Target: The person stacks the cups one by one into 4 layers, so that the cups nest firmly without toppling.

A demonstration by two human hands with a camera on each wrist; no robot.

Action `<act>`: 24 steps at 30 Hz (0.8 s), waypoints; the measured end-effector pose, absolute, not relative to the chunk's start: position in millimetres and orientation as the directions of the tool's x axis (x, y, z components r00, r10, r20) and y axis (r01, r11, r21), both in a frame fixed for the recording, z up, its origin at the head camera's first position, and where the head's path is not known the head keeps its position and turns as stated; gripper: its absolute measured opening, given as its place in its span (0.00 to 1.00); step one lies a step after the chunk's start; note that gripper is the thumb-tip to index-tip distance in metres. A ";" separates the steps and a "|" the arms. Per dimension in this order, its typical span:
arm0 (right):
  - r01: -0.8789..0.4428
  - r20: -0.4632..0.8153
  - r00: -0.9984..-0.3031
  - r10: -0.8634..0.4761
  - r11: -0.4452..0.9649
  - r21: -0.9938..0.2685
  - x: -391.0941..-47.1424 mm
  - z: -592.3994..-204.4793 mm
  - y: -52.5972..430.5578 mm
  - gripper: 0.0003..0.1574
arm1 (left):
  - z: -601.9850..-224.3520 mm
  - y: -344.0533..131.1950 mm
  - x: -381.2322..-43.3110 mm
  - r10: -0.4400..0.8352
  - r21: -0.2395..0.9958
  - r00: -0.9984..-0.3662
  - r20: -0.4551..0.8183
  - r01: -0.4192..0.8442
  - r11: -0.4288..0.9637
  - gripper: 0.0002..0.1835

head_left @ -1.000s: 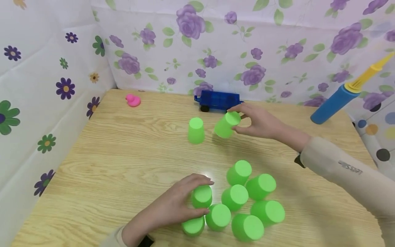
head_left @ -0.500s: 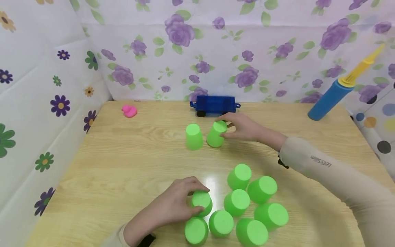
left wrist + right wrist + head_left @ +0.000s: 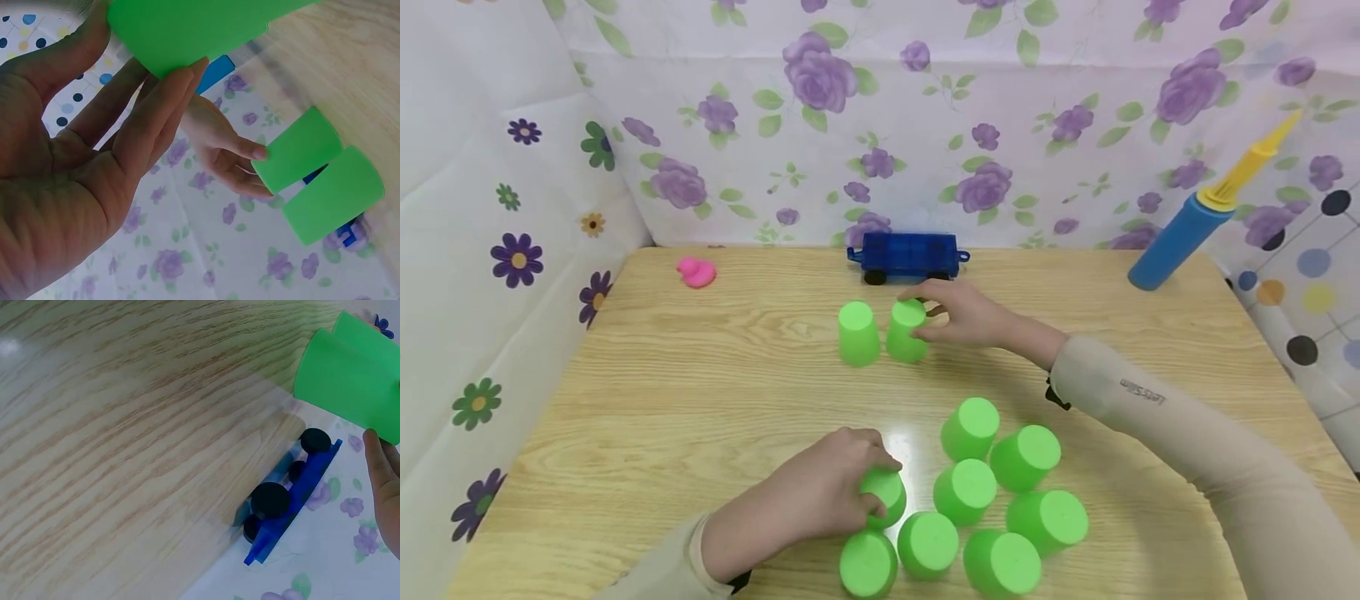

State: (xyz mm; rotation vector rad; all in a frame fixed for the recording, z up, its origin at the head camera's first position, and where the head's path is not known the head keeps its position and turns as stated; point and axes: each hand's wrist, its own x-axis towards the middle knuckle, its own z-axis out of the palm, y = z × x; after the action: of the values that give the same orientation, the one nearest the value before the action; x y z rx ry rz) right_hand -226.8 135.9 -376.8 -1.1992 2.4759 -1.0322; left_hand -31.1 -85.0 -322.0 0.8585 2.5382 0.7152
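Observation:
My right hand (image 3: 966, 315) holds a bright green plastic cup (image 3: 906, 340) near its top, thumb and fingers on either side. This cup stands upside down on the table, just right of a matching green cup (image 3: 857, 337); the left wrist view shows a narrow gap between them. Nearer to me, my left hand (image 3: 816, 492) grips another upturned green cup (image 3: 889, 496), partly covered by its fingers. In the left wrist view that cup (image 3: 194, 31) lies between the thumb and fingers. Several more upturned green cups (image 3: 966, 492) are grouped right of and below it.
A blue toy wagon (image 3: 910, 255) with black wheels stands behind the two far cups. At the back left sits a pink toy duck (image 3: 697, 272). A blue and yellow hand pump (image 3: 1180, 237) leans at the back right, against the flowered wall covering (image 3: 737, 75).
My right hand has brought its cup left and down, from tilted to upright beside the other far cup. The left hand stays on its cup. The head view has shifted a little.

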 end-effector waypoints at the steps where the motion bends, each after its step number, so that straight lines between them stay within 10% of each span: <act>1: -0.608 0.116 -0.649 -0.752 0.421 -0.673 -226.5 -376.9 135.2 0.31 | -321.6 -84.7 -30.7 0.642 0.562 -0.746 -0.179 0.458 0.689 0.21; 24: -0.586 -0.010 -0.689 -0.724 0.566 -0.580 -212.0 -366.0 163.2 0.43 | -325.6 -91.2 -16.0 0.741 0.416 -0.672 -0.002 0.673 0.612 0.25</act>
State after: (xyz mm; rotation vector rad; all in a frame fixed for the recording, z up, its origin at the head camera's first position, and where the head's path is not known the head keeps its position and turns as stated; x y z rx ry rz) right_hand -212.0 163.2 -366.0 -1.0902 2.5538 -0.8101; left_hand -16.0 -91.2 -325.6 1.1780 2.6610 0.5783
